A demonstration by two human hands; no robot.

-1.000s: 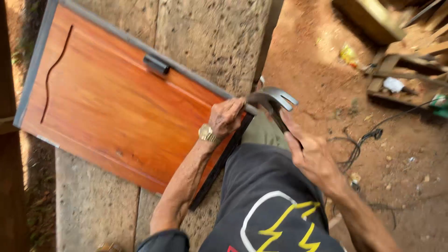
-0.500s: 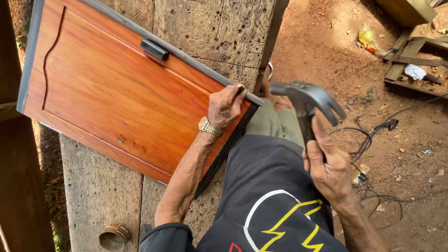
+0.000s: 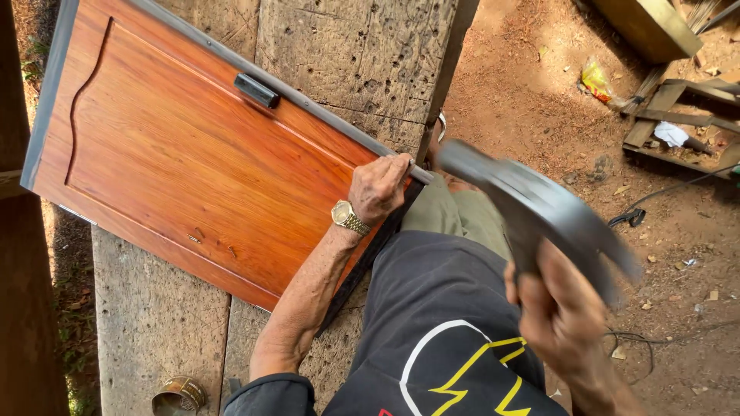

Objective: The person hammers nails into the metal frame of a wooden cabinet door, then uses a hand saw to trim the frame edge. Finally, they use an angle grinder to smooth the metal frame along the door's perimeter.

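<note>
Hammer first: the grey steel claw hammer (image 3: 539, 208) now sits higher and closer to the camera than it did half a second ago, smeared by motion blur, so the swing looks to be at or near its raised point rather than at contact; a second ago its head lay low beside the panel corner, so the arm has lifted it away from the work. The right hand (image 3: 563, 316) is closed tight round the handle, fingers (image 3: 539, 296) wrapped fully, nothing else in them. The left hand (image 3: 378, 189), with a gold-coloured wristwatch (image 3: 348, 218) on its wrist, has kept its place; its fingers are curled shut over the grey metal edge strip (image 3: 308, 100) at the corner of the glossy orange-brown wooden door panel (image 3: 193, 169), pinning it; whether they also pinch a nail I cannot tell.

The panel lies flat and skewed across a rough, pitted, weathered plank surface (image 3: 347, 54); its lacquer shines, the grain runs lengthwise, a curved groove (image 3: 77, 115) is routed near its left end, and a small black rectangular handle (image 3: 257, 90) sits against the strip. A dented round tin can (image 3: 179, 396) rests at the planks' near edge; reddish bare earth (image 3: 539, 100) with scrap timber (image 3: 678, 115) and a black cable (image 3: 655, 200) lies to the right.
</note>
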